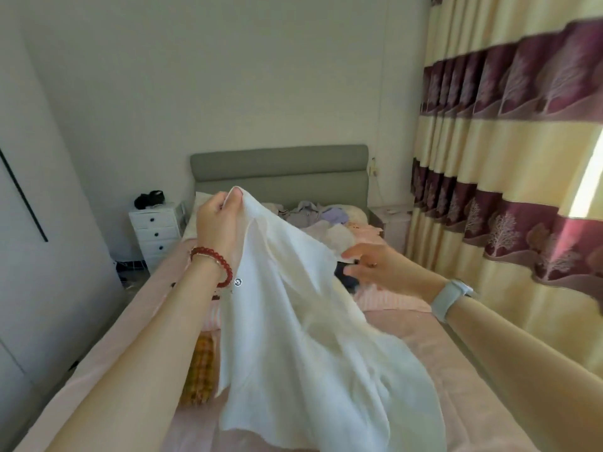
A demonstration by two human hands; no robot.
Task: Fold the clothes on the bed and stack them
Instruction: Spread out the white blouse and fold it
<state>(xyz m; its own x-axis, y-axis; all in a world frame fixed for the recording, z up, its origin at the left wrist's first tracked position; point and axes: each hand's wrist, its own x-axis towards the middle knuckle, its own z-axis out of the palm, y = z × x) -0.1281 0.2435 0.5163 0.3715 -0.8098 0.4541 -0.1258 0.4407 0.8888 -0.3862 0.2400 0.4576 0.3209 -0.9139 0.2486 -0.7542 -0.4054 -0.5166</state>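
Above bed, left hand [218, 220] pinches white garment [303, 321].

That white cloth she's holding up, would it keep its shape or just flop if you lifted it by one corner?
Probably it flops: the white cloth hangs in loose folds from the left hand, whose fingers pinch one edge. It looks light and thin, since that pinch carries most of it. The right hand is open near its far edge, perhaps to spread it.

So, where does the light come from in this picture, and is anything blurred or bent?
Head view: daylight glows through the curtain on the right; the wide lens bows the wardrobe; the right hand looks slightly motion-blurred, the white garment soft.
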